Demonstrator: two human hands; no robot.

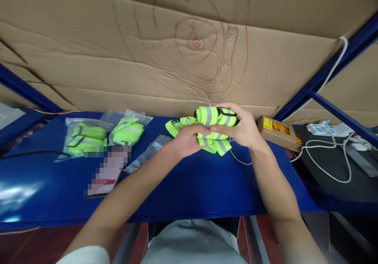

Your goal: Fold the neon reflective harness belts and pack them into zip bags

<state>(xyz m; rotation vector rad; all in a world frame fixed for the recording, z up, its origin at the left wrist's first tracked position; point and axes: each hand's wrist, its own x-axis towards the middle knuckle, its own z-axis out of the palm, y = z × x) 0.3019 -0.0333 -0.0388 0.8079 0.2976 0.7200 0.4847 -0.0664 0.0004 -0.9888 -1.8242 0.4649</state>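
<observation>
Both of my hands are closed around a neon-yellow reflective strap bundle with silver stripes and black buckle parts. My left hand grips it from the lower left, thumb pressed along its front. On the right side my right hand wraps round it, thumb on the front and fingers over the top. Loose strap ends hang below and to the left of the roll. Left of my hands lies an empty-looking clear plastic bag, partly behind my left forearm.
Two clear bags with folded neon straps, one bag and another bag, lie at the left. A phone rests before them. At the right stand a small cardboard box, white cables and a power strip. Cardboard backs the blue table.
</observation>
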